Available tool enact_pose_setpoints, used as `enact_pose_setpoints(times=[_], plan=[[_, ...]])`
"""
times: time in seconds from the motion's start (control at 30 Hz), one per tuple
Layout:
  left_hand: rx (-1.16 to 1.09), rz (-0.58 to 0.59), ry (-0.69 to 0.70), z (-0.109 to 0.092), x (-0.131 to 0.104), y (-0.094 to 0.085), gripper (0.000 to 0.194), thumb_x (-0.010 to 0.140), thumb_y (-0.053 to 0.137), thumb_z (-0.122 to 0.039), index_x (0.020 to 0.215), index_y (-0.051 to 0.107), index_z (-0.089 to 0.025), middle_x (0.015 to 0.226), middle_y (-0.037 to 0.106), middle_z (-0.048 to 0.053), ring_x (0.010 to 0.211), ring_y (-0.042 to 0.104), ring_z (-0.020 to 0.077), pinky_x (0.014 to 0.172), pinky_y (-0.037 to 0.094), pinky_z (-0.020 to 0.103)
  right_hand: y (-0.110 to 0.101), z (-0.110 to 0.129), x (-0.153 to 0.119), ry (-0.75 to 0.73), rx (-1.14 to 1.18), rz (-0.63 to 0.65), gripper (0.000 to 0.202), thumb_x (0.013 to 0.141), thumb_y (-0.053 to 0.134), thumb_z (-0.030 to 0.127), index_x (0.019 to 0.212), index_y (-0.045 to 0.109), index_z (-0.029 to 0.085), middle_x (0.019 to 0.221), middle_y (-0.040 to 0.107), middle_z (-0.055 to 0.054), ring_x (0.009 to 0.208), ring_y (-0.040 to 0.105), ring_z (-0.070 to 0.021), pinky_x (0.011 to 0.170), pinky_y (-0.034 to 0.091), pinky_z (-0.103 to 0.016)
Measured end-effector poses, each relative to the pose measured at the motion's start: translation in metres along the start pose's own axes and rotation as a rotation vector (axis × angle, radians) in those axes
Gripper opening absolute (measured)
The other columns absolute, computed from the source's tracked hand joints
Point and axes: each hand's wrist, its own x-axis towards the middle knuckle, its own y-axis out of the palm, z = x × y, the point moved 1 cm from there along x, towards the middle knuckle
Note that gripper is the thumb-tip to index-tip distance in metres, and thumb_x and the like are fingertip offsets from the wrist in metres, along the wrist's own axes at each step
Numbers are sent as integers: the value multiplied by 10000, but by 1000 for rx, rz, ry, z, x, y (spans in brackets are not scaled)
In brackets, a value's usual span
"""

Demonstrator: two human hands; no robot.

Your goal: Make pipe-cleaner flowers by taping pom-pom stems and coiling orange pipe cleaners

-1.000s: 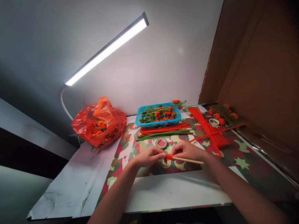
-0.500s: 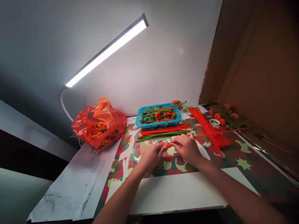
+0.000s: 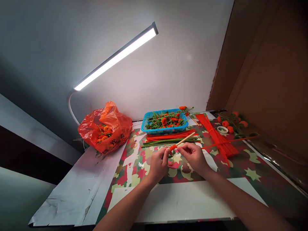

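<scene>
— Winding, to all appearances, a fuzzy orange coil (image 3: 173, 147) around a pale wooden stick (image 3: 187, 138), directly between the left hand (image 3: 159, 163) and the right hand (image 3: 194, 157), above a patterned surface (image 3: 252, 175). Gripping what, exactly?

— Pinching the coil's lower end with the left hand, thumb against curled fingers. Probably steadying the stick there too; impossible to confirm from this angle.

— And on the other side?

— Closed at the fingertips just beside the coil with the right hand. Apparently holding a long orange strip (image 3: 243, 138), seen trailing out beyond the knuckles, well to the right, over an orange bundle (image 3: 211, 130). Too small to tell whether touching the stick as well.

— Nearly done, or only partway?

— Partway through the wrapping, judging by so much loose strip to the right of that hand and so much bare stick pointing up from the fingertips.

— Calling for what next?

— Calling, most likely, for a firm left pinch while carrying the strip once more around, laying each loop snug against the last.

— Set against what?

— Backed by green stems (image 3: 166, 142) just beyond both hands, and a blue basket (image 3: 166, 131) of flowers (image 3: 164, 121) farther off.
</scene>
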Motion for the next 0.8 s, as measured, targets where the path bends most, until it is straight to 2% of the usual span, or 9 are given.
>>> enact_pose_setpoints(times=[0.07, 0.13, 0.23, 0.37, 0.57, 0.7, 0.8], plan=[[-108, 47, -35, 0, 2, 0, 470, 912, 362, -505, 655, 566, -168, 565, 469, -8, 542, 404, 117, 533, 288, 242, -2, -3, 4, 118, 167, 115, 353, 746, 637, 527, 686, 653, 179, 600, 583, -8, 545, 457, -126, 522, 347, -271], [-248, 120, -95, 1, 4, 0, 520, 871, 384, -593, 637, 551, -161, 520, 383, -30, 509, 343, 104, 506, 262, 239, -4, -4, 8, 165, 263, 206, 372, 700, 676, 538, 702, 662, 166, 587, 569, 4, 522, 431, -106, 501, 338, -256], [-484, 264, -215, 1, 6, 0, 557, 790, 454, -679, 632, 536, -152, 468, 265, -71, 459, 238, 76, 467, 206, 229, -9, -7, 10, 136, 303, 258, 355, 700, 696, 505, 791, 691, 162, 605, 572, 12, 544, 452, -104, 521, 365, -250], [-676, 410, -351, 0, 5, 0, 527, 747, 546, -659, 657, 544, -140, 457, 223, -96, 442, 178, 54, 454, 167, 217, -12, -8, 9, 83, 295, 300, 319, 748, 679, 459, 865, 708, 163, 731, 648, -27, 662, 549, -144, 605, 430, -271], [-648, 480, -375, -2, 2, 0, 472, 767, 591, -582, 728, 624, -113, 575, 488, -13, 548, 439, 85, 545, 356, 221, -12, -5, 9, 100, 318, 348, 296, 783, 641, 460, 864, 699, 181, 790, 681, -39, 764, 613, -176, 710, 483, -297], [-644, 413, -380, 0, 3, 2, 442, 773, 603, -549, 800, 652, -111, 624, 547, 3, 546, 495, 90, 557, 427, 232, -11, -3, 11, 124, 338, 276, 329, 748, 657, 497, 854, 685, 187, 769, 682, -36, 762, 624, -185, 729, 493, -319], [-578, 330, -276, 1, 2, 2, 377, 760, 664, -448, 968, 652, -134, 749, 616, 27, 605, 545, 104, 581, 481, 242, -10, -3, 13, 144, 337, 210, 376, 707, 669, 540, 822, 683, 183, 752, 681, -38, 775, 624, -195, 742, 485, -330]])
